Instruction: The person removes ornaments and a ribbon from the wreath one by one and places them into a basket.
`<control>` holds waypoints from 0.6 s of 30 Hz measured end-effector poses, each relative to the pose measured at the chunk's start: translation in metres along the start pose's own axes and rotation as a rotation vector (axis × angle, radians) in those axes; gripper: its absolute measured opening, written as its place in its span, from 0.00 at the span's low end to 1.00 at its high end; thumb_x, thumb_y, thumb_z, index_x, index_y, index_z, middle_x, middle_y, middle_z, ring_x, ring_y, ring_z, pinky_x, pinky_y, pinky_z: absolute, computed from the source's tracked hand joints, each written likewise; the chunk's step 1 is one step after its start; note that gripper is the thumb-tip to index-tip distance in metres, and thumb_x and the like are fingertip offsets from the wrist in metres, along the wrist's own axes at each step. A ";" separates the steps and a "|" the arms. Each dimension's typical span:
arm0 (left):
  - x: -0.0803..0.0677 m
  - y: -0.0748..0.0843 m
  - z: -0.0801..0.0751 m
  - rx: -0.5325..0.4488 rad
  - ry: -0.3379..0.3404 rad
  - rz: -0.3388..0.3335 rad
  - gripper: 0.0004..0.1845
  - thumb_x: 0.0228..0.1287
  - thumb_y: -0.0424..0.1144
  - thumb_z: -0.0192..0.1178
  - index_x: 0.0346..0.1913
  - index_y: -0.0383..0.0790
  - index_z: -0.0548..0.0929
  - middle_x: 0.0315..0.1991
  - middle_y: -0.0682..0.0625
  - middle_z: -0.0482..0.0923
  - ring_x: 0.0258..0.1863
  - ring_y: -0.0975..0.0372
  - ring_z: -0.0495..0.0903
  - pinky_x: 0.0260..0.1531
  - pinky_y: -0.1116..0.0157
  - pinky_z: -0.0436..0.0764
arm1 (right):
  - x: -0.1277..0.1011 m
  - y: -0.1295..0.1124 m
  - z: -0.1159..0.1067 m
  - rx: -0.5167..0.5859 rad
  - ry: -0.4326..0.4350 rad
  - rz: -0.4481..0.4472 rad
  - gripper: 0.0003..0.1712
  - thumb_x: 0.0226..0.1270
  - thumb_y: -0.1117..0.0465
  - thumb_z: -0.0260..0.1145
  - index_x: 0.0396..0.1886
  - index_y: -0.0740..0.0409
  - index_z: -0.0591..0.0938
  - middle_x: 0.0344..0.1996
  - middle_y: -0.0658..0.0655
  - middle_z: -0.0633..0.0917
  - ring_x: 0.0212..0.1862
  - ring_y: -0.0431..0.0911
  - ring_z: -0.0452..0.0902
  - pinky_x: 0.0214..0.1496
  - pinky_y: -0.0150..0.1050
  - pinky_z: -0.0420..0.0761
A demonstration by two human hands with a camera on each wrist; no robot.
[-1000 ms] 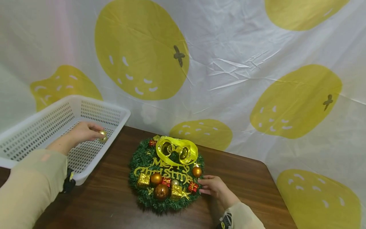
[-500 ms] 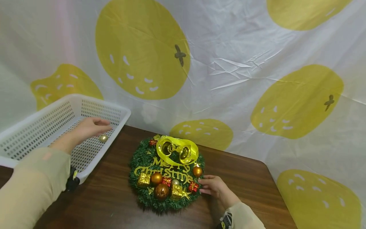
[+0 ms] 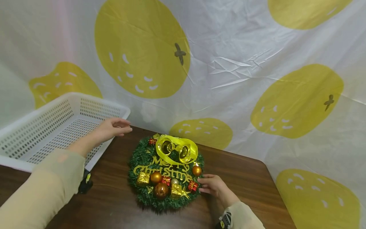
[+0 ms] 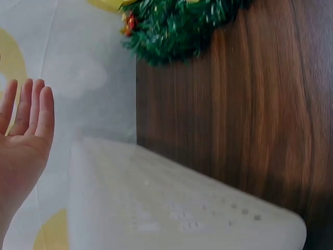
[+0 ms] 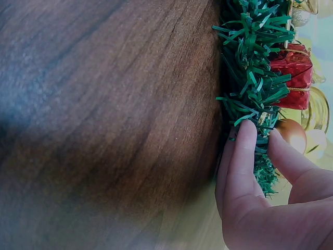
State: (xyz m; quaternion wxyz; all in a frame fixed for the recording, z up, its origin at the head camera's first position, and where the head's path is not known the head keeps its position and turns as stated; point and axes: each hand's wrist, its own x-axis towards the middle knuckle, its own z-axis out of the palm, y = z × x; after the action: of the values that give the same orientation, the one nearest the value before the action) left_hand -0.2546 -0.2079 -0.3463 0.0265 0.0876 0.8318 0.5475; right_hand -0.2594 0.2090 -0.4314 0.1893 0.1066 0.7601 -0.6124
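Head view: white perforated plastic basket [image 3: 43, 127] at left; left hand [image 3: 112, 128] flat, holding nothing; right hand [image 3: 213, 186] pinches green tinsel Christmas wreath [image 3: 166, 173] (lower centre).

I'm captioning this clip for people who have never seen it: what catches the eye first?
First, the green Christmas wreath in the middle of the dark wooden table, crowded with gold baubles, small gift boxes and a bright yellow ribbon. The right hand touches its right edge, while the left hand, fingers straight and holding nothing, hovers by the near corner of the white basket on the left.
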 end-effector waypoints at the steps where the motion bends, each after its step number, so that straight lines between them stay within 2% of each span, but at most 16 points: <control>1: 0.001 0.001 0.003 -0.002 0.000 0.004 0.32 0.65 0.50 0.56 0.66 0.33 0.66 0.62 0.34 0.68 0.58 0.45 0.73 0.57 0.53 0.75 | 0.000 0.000 0.000 0.001 -0.001 0.000 0.33 0.61 0.72 0.63 0.62 0.80 0.60 0.27 0.54 0.74 0.27 0.43 0.71 0.34 0.36 0.85; 10: 0.007 0.002 0.027 -0.054 -0.023 0.051 0.28 0.66 0.44 0.57 0.63 0.30 0.68 0.59 0.33 0.72 0.56 0.46 0.75 0.54 0.55 0.77 | -0.001 0.000 0.000 0.006 -0.002 -0.001 0.32 0.61 0.72 0.62 0.62 0.80 0.61 0.26 0.54 0.74 0.26 0.42 0.71 0.33 0.35 0.85; 18: 0.009 -0.004 0.043 -0.065 -0.046 0.062 0.28 0.64 0.45 0.59 0.61 0.31 0.70 0.58 0.34 0.72 0.54 0.47 0.76 0.54 0.54 0.77 | 0.001 0.001 -0.001 0.005 -0.005 0.001 0.33 0.61 0.72 0.63 0.62 0.80 0.61 0.27 0.54 0.73 0.27 0.43 0.71 0.32 0.35 0.85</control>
State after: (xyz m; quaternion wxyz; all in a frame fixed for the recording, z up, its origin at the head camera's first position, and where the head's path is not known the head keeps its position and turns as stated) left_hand -0.2584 -0.1692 -0.3664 0.0313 0.1248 0.8096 0.5727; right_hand -0.2599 0.2101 -0.4324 0.1912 0.1059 0.7582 -0.6143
